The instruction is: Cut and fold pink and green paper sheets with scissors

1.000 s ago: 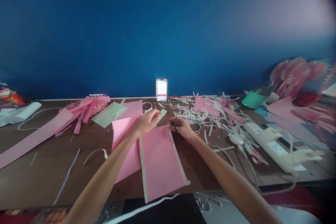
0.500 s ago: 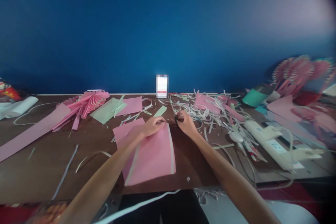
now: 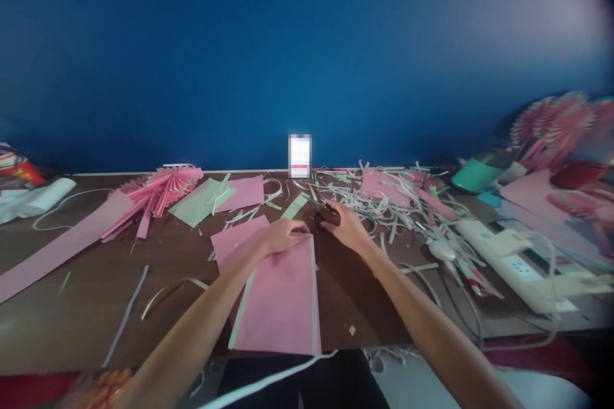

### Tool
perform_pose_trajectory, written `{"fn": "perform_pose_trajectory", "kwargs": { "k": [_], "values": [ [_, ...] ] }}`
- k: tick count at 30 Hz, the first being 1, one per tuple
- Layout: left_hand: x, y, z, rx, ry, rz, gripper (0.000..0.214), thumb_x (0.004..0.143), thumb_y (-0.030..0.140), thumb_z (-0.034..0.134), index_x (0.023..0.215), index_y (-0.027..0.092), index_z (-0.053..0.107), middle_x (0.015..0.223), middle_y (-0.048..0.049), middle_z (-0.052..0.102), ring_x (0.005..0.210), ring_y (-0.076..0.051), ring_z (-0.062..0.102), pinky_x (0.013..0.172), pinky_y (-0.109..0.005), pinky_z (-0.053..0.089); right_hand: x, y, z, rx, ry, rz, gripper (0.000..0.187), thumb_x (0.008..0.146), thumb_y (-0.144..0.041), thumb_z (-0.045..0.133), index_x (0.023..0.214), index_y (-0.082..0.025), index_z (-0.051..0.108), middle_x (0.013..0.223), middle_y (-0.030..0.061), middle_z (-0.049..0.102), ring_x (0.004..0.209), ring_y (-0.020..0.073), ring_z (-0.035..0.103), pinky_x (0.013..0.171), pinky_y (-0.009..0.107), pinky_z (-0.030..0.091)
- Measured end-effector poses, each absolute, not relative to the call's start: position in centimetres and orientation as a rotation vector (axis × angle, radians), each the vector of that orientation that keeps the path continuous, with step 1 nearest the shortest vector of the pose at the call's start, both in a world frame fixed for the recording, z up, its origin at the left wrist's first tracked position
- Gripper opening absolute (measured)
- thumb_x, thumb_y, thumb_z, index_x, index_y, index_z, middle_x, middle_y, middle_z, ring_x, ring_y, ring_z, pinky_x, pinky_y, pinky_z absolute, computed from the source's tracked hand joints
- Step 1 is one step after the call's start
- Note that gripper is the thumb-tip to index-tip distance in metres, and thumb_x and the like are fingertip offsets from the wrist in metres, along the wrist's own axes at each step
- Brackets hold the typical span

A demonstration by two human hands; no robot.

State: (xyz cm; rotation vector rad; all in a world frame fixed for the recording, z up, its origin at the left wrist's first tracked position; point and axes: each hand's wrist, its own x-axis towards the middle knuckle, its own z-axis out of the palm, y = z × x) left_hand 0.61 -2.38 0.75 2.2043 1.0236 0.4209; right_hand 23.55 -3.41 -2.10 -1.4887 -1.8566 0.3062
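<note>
My left hand (image 3: 288,236) is closed at the top right corner of a pink paper sheet (image 3: 283,307), with its fingertips curled out of sight. Pale strips run along the sheet's left and right edges, and its lower edge reaches the table's front edge. Another pink sheet (image 3: 225,243) lies partly under it. Just right of the corner, my right hand (image 3: 343,223) has thumb and fingers around the black handles of a pair of scissors (image 3: 318,220). The blades are hard to make out.
Paper offcuts (image 3: 384,204) heap behind my right hand. A power strip (image 3: 503,262) with cords lies right. Folded pink paper fans (image 3: 167,188) and a long pink strip (image 3: 62,246) lie left. A lit phone-like screen (image 3: 300,156) stands at the back.
The pink sheet has come nearer and lies flatter, its lower edge now at the table's front edge. My right hand's fingers have spread somewhat around the scissors. The view has shifted slightly.
</note>
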Motion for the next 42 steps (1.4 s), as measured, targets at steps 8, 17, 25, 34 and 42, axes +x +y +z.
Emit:
{"fn": "perform_pose_trajectory", "kwargs": {
  "k": [8,17,25,34,42],
  "values": [
    [0.8,-2.1,0.2,2.453,1.024,0.401,0.027,0.087,0.042,0.047,0.100,0.027,0.066,0.099,-0.0016,0.067,0.091,-0.021,0.060,0.074,-0.027,0.041,22.7,-4.7,-1.4,-1.655,-2.061,-0.110,0.014,0.086,-0.022,0.051,0.081,-0.018,0.064,0.102,0.0124,0.064,0.093,0.0246,0.058,0.079,0.033,0.041],
    [0.5,-1.2,-0.7,2.616,0.929,0.539,0.025,0.090,0.037,0.046,0.102,0.022,0.063,0.099,-0.0058,0.058,0.096,-0.020,0.053,0.084,-0.031,0.039,22.0,-4.9,-1.1,-1.349,-2.045,0.145,0.029,0.082,-0.007,0.043,0.104,-0.021,0.056,0.095,0.0062,0.065,0.090,0.0214,0.058,0.077,0.030,0.042],
    [0.1,-0.9,-0.7,2.506,0.850,0.602,0.021,0.087,0.034,0.052,0.093,0.021,0.067,0.094,-0.0061,0.059,0.094,-0.020,0.051,0.084,-0.031,0.040,21.3,-5.2,-1.2,-1.086,-2.303,0.304,0.034,0.078,-0.003,0.047,0.104,-0.022,0.058,0.092,0.0038,0.062,0.089,0.0176,0.057,0.079,0.027,0.042],
    [0.1,-1.2,-0.4,2.532,0.814,0.594,0.020,0.087,0.028,0.049,0.088,0.020,0.067,0.094,-0.0068,0.059,0.092,-0.020,0.053,0.083,-0.032,0.040,20.8,-5.2,-0.8,-1.034,-2.417,0.195,0.032,0.075,-0.002,0.048,0.101,-0.020,0.056,0.091,0.0050,0.061,0.090,0.0193,0.052,0.079,0.029,0.040],
    [0.0,-1.2,0.0,2.492,0.790,0.602,0.018,0.077,0.017,0.054,0.088,0.020,0.068,0.099,-0.0068,0.060,0.099,-0.021,0.051,0.089,-0.032,0.041,20.6,-5.1,-0.9,-1.019,-2.434,0.178,0.033,0.075,-0.002,0.048,0.101,-0.021,0.055,0.092,0.0048,0.061,0.091,0.0193,0.051,0.081,0.029,0.039]
  ]
}}
